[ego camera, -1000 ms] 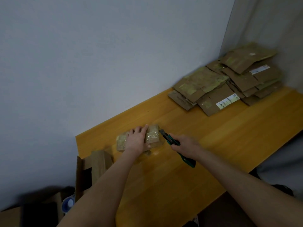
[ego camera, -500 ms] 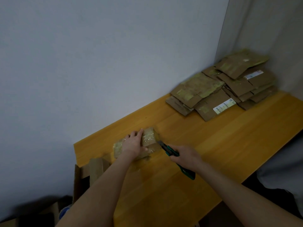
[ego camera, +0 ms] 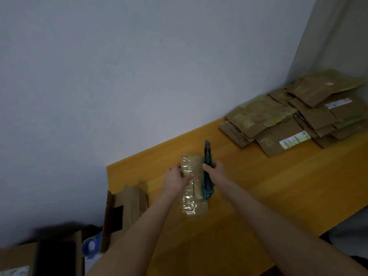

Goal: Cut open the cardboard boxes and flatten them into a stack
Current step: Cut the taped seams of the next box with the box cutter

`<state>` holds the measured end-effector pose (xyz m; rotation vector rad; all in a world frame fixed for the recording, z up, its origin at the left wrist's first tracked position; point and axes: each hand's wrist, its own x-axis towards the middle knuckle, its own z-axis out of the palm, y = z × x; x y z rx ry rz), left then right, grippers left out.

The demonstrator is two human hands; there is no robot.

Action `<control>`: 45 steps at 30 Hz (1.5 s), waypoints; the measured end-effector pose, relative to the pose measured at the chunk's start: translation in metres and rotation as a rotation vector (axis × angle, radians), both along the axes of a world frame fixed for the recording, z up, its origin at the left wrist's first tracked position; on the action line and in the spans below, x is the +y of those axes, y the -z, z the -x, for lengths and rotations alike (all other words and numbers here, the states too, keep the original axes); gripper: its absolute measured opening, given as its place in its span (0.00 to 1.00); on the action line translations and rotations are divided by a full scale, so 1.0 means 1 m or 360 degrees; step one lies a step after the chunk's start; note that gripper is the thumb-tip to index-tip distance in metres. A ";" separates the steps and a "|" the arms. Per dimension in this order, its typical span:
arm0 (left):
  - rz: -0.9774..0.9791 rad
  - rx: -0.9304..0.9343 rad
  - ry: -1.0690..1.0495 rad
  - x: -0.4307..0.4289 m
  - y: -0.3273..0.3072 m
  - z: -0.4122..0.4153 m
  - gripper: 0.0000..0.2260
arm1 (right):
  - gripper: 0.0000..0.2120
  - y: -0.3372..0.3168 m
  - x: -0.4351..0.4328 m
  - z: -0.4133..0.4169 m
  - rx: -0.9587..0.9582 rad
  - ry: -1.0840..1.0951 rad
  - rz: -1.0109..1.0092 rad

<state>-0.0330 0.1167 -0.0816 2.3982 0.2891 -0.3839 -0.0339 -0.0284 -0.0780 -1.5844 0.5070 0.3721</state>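
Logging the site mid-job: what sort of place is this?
Probably a plain room corner used for breaking down packaging: a yellow wooden table against a blank grey wall, a heap of flattened brown cardboard boxes at its far end, and a teal utility knife in the right hand.

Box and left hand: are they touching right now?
Touching. Head view shows the left hand resting on the box, fingers laid across its taped top.

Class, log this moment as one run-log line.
left hand: rests on taped box | right hand: grips utility knife, blade out | flattened stack: far right
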 end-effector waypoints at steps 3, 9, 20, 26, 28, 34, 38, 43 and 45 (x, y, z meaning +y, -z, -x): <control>0.0142 -0.0112 -0.0157 0.005 -0.003 0.004 0.17 | 0.09 0.000 0.006 -0.008 -0.0027 -0.0078 0.0081; -0.0025 -0.0499 -0.0243 0.010 -0.024 -0.002 0.27 | 0.07 -0.005 0.020 -0.020 -0.0207 -0.0187 0.0237; -0.0419 -0.0465 -0.0017 0.005 -0.024 -0.015 0.22 | 0.10 0.000 0.011 -0.013 -0.0259 -0.0125 0.0503; -0.0387 -0.0535 -0.0005 0.001 -0.020 -0.013 0.13 | 0.13 -0.004 -0.002 0.025 -0.0377 -0.0311 0.0741; -0.0363 -0.0555 0.0039 -0.002 -0.020 -0.013 0.11 | 0.17 -0.008 -0.003 0.036 -0.0441 -0.0463 0.0913; -0.0352 -0.0564 0.0056 -0.007 -0.017 -0.015 0.09 | 0.24 -0.021 -0.005 0.043 -0.0694 -0.0728 0.1353; -0.0355 -0.0538 0.0006 -0.005 -0.015 -0.015 0.10 | 0.16 -0.018 -0.005 0.042 -0.0348 -0.0528 0.0765; -0.0328 -0.0540 -0.0019 -0.001 -0.014 -0.016 0.11 | 0.11 -0.014 -0.010 0.040 0.0402 0.0181 -0.0501; -0.0308 -0.0550 -0.0011 -0.001 -0.012 -0.015 0.10 | 0.10 -0.013 -0.013 0.038 0.0453 0.0253 -0.0634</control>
